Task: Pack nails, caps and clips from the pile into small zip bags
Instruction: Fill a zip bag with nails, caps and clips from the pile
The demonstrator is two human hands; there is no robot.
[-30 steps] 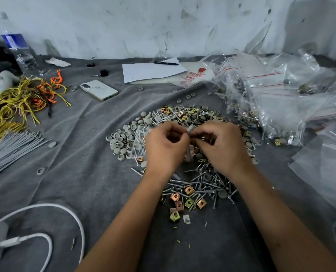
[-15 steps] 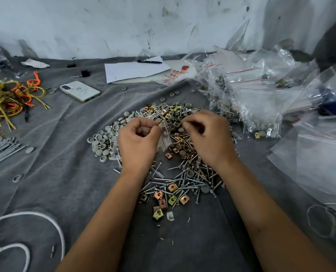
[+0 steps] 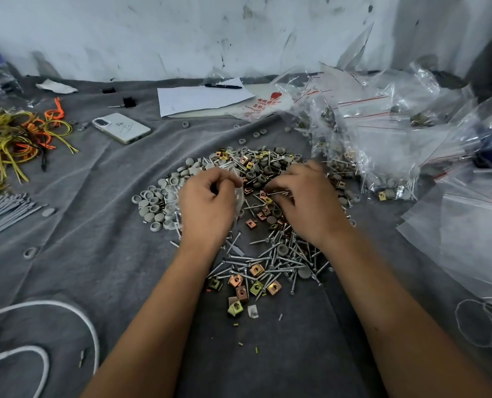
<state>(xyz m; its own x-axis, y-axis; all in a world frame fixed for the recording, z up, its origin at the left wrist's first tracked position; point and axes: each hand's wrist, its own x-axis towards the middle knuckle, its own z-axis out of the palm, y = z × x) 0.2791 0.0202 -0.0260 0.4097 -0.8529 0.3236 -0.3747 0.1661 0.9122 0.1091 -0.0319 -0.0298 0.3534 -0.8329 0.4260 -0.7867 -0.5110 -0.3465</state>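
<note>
Grey cloth (image 3: 75,254) covers the work surface. Pile (image 3: 256,214) of nails, caps and clips sits mid-cloth, slightly toward the far edge.

Left hand (image 3: 207,205): fingers curled, gripping a small clear bag (image 3: 239,193) by its top, over the pile's left side. Bag hangs at the hand's right; contents too blurred to tell.

Right hand (image 3: 310,202): palm down over the pile's right half, fingers bent, tips down among the nails (image 3: 270,254). Motion blur; cannot tell whether it has hold of anything.

Grey caps (image 3: 155,202) cluster on the pile's left edge, just beside the left hand. Square brass-coloured clips (image 3: 256,282) lie at the near edge of the pile, between the forearms.

Filled bags (image 3: 382,156), red-striped, heaped toward the far right corner, touching the pile's right edge. Flat empty bags (image 3: 474,234) along the right edge.

Far edge: paper (image 3: 201,97) with a pen (image 3: 223,86) on it. Phone (image 3: 121,127) face down, left of the paper. Yellow and orange ties (image 3: 20,139) at the left edge, grey ties (image 3: 3,211) nearer. White cable (image 3: 66,311) at the near left corner.
</note>
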